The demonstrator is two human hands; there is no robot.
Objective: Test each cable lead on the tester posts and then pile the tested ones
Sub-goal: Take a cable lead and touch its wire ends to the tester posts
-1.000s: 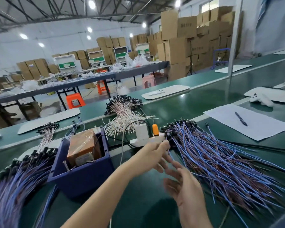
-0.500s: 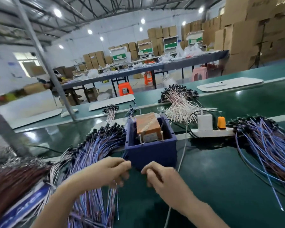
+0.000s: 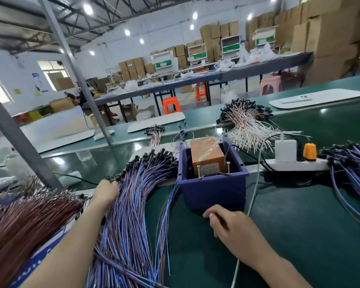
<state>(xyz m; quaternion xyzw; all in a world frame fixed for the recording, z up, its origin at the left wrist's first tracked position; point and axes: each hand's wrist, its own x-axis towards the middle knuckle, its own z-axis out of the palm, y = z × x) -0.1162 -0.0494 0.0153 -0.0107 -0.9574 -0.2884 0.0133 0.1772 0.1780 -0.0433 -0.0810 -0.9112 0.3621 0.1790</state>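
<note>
Progress is hard to gauge, but plainly much is left: hundreds of leads lie in heaps on the green surface (image 3: 299,225), and nothing marks which heap is tested. No lead touches the two metal posts (image 3: 228,167) at this moment, so I judge the person is between tests, fetching or setting down a lead.

The left hand (image 3: 107,192) lies on the blue-and-purple leads (image 3: 133,215) at left of centre, with its fingers buried among the black plug ends. Whether they have closed on one I cannot tell. The right hand (image 3: 231,227), low in the middle of the frame just in front of the tester bin, has its fingers curled in and thumb against forefinger. Whether a thin lead is pinched there I cannot tell.

A second blue heap (image 3: 351,169) sits at the right edge, white-and-pink leads (image 3: 247,125) lie above centre, and a brown-red bundle (image 3: 29,221) fills the lower left.

The only container is the dark blue bin (image 3: 212,190) at centre. It holds an orange-brown box (image 3: 206,154) wrapped in clear film, and the posts stand upright along the near side of that box. A black wire runs out over the bin's right wall towards the white power strip (image 3: 295,165) beside it.
</note>
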